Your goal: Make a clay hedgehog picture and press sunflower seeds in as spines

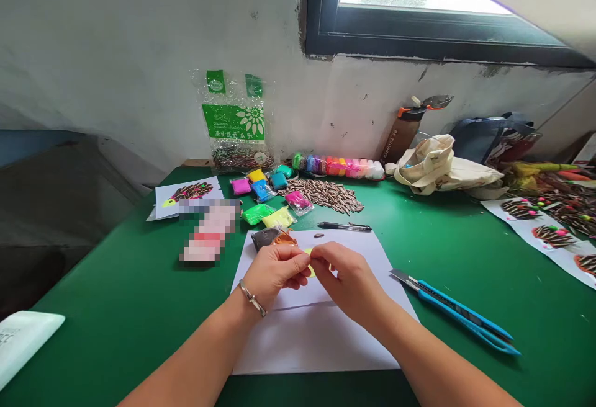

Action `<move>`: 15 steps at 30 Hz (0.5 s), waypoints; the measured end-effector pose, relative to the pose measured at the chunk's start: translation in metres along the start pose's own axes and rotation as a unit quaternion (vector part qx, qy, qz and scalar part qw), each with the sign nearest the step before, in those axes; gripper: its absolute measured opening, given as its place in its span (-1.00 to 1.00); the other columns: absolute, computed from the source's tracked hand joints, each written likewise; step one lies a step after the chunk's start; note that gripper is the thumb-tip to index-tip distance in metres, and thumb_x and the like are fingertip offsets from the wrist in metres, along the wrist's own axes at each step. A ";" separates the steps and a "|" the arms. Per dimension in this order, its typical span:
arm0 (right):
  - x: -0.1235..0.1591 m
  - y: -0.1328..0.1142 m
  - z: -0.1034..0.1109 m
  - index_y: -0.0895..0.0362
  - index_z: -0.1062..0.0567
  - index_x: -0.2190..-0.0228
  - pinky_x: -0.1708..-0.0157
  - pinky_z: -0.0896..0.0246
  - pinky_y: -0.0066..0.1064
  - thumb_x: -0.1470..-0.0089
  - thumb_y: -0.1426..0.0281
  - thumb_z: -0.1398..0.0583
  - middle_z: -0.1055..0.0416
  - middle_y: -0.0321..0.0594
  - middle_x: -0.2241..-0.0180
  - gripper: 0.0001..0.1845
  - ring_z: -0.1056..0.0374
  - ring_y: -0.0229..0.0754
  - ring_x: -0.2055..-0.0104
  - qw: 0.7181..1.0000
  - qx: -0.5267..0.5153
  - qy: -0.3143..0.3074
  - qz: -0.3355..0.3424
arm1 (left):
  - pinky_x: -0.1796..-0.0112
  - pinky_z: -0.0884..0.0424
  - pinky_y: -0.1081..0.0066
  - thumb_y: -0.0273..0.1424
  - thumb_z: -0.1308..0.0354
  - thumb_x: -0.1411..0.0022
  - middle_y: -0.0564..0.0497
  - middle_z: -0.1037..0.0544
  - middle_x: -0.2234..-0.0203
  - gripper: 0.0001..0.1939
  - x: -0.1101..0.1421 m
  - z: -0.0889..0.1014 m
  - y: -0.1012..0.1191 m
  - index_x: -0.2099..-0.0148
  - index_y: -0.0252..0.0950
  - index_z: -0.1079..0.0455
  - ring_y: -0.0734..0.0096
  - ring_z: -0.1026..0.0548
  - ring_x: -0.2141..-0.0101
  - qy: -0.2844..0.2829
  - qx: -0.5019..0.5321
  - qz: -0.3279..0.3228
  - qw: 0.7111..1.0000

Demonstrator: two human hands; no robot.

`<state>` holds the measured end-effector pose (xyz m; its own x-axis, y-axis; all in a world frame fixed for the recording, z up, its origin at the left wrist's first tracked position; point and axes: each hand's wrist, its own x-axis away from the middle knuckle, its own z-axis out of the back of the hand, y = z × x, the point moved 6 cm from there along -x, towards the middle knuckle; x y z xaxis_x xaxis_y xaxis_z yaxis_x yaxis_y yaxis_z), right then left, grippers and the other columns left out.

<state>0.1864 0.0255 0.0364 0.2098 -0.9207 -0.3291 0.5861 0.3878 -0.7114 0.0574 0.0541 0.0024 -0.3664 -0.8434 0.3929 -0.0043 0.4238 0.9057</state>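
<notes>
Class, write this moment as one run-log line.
left hand + right hand: fingers together, contents unclear | between: yellow piece | underneath: white paper | beyond: pen, seeds | right side: knife

Here's the yellow piece [313, 272], mostly hidden where my left hand [279, 267] meets my right hand [342, 270], slivers peeking out above and below; held or lying, I can't tell! Under both hands, white paper [302, 348] spreads flat, an edge crossing just nearer me.

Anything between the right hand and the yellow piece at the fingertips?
No separate object shows between the right hand and the yellow piece. The left hand is close alongside; both partly hide the piece.
</notes>
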 end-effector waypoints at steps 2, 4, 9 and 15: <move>0.000 0.003 -0.001 0.11 -0.39 0.47 0.46 -0.04 -0.48 -0.15 0.49 -0.07 -0.35 -0.32 0.49 -0.82 -0.19 -0.30 0.44 1.000 0.010 -0.002 -0.012 | 0.53 -0.33 0.53 -0.05 -0.41 0.16 0.03 -0.52 0.59 -0.55 -0.001 0.000 0.000 0.44 -0.36 -0.49 0.52 -0.44 0.59 0.000 -0.014 -0.009 1.000; 0.000 0.007 -0.001 0.11 -0.38 0.49 0.46 -0.03 -0.48 -0.14 0.46 -0.08 -0.32 -0.33 0.52 -0.83 -0.16 -0.30 0.47 0.999 -0.015 0.000 -0.039 | 0.54 -0.33 0.52 -0.06 -0.40 0.14 0.03 -0.51 0.60 -0.57 -0.001 0.001 0.000 0.45 -0.36 -0.48 0.52 -0.43 0.59 0.001 -0.023 -0.018 1.000; -0.004 0.027 0.003 0.12 -0.38 0.42 0.48 -0.14 -0.47 -0.13 0.31 -0.12 -0.35 -0.32 0.51 -0.85 -0.24 -0.30 0.49 0.961 -0.215 0.028 -0.171 | 0.56 -0.33 0.52 -0.11 -0.41 0.15 0.05 -0.50 0.62 -0.59 -0.004 0.007 0.001 0.46 -0.36 -0.46 0.53 -0.42 0.62 0.021 -0.008 -0.029 0.999; -0.006 0.035 0.000 0.14 -0.36 0.44 0.54 -0.17 -0.45 -0.08 0.26 -0.19 -0.43 -0.29 0.52 -0.80 -0.27 -0.30 0.56 0.912 -0.339 0.026 -0.230 | 0.59 -0.30 0.55 -0.11 -0.46 0.23 0.07 -0.49 0.65 -0.55 -0.004 0.014 0.006 0.46 -0.38 -0.46 0.56 -0.41 0.65 0.051 0.022 -0.032 0.998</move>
<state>0.2054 0.0447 0.0138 0.0167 -0.9962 0.0850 -0.0195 -0.0854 -0.9962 0.0458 0.0645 0.0045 -0.2666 -0.8980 0.3500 -0.0675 0.3796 0.9227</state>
